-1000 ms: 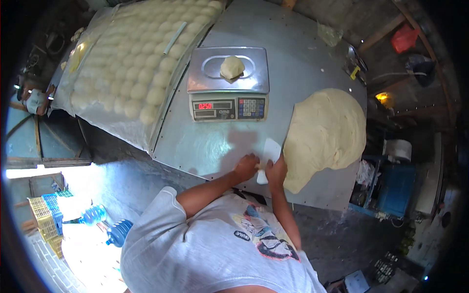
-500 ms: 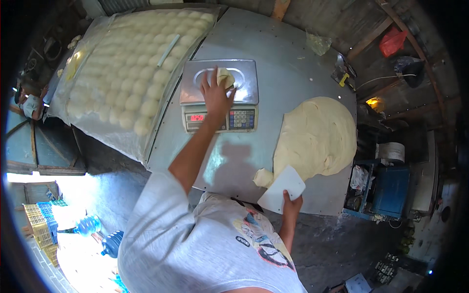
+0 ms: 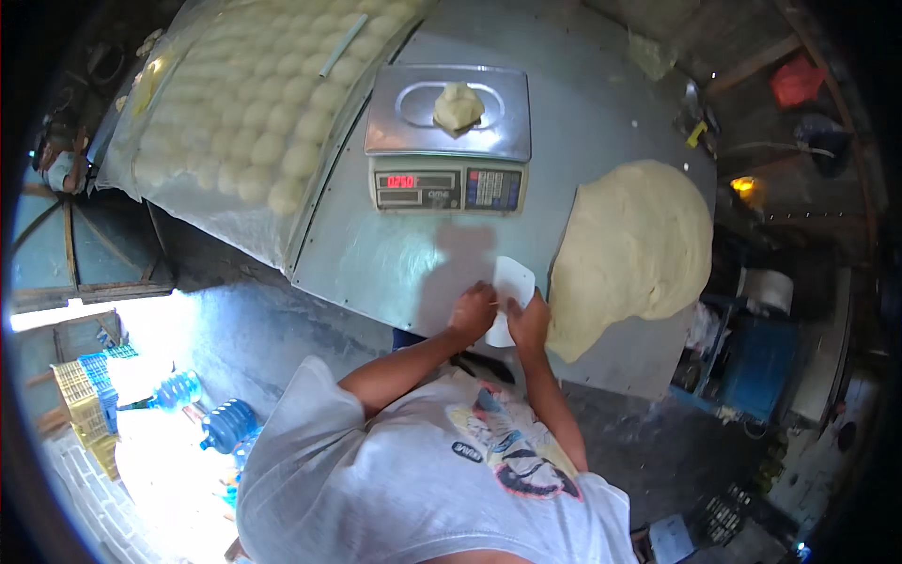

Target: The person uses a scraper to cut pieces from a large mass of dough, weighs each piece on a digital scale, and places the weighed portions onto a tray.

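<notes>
My right hand (image 3: 528, 321) grips a white flat scraper (image 3: 515, 280) at the near edge of the metal table (image 3: 366, 287), beside a big slab of pale dough (image 3: 634, 249). Just left of it my left hand (image 3: 474, 310) has curled fingers touching or close to the scraper; what it holds is hidden. Above my hands stands a digital scale (image 3: 449, 188), its display lit red, with one dough lump (image 3: 458, 108) on the steel pan.
Rows of dough balls (image 3: 249, 122) lie under clear plastic at upper left, with a pale rod (image 3: 343, 47) on top. Someone (image 3: 64, 164) is at far left. Crates (image 3: 77, 395) and blue water jugs (image 3: 230, 423) stand lower left; shelving (image 3: 761, 348) is on the right.
Half a second ago my left hand was on the dough lump on the scale; it has let go and come down beside my right hand. The scraper has moved left, now upright.
</notes>
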### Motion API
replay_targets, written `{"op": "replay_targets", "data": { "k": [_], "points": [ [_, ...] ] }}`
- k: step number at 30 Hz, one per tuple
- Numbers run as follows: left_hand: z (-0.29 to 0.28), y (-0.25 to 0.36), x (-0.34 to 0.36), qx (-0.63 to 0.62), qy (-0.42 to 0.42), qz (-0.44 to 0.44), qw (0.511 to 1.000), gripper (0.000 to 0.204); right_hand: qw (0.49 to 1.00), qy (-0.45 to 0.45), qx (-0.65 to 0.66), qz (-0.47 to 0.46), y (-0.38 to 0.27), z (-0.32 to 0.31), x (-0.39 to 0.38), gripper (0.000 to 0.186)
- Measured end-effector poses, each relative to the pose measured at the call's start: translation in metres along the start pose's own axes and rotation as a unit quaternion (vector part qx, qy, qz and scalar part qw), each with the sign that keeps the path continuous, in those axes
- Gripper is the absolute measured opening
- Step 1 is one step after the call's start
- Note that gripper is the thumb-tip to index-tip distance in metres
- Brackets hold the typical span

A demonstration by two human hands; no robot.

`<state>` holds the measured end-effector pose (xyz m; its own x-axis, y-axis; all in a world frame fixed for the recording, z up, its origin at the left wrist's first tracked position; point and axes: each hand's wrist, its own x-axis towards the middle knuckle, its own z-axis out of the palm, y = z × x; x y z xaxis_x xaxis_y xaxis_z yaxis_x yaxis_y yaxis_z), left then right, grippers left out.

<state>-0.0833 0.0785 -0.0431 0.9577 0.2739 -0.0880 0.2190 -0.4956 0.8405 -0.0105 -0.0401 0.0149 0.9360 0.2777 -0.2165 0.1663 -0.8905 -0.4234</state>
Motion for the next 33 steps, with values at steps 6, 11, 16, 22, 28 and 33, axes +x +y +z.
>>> {"op": "replay_targets", "data": {
  "k": [6,11,16,22,28,33],
  "points": [
    [-0.087,0.024,0.072,-0.11,0.191,-0.057,0.974,0.041,0.962,-0.043,0.265,-0.053,0.011,0.017,0.007,0.034],
    [-0.2,0.097,0.171,0.132,0.458,0.193,0.858,0.073,0.919,-0.019,0.394,-0.015,0.052,-0.03,-0.024,0.037],
    [-0.166,0.076,0.197,0.343,0.353,0.07,0.868,0.084,0.882,0.051,0.463,0.067,0.083,-0.084,-0.041,0.034],
    [0.009,0.02,0.052,0.035,-0.146,0.15,0.977,0.042,0.913,0.104,0.394,0.039,0.082,-0.091,-0.04,0.035],
    [0.005,-0.002,0.018,-0.024,-0.068,0.037,0.997,0.021,0.993,0.036,0.109,0.025,-0.013,-0.096,-0.032,0.037],
    [-0.002,-0.002,0.019,-0.015,0.048,0.032,0.998,0.016,0.993,0.068,0.1,0.018,-0.007,-0.001,0.021,0.035]
  ]
}}
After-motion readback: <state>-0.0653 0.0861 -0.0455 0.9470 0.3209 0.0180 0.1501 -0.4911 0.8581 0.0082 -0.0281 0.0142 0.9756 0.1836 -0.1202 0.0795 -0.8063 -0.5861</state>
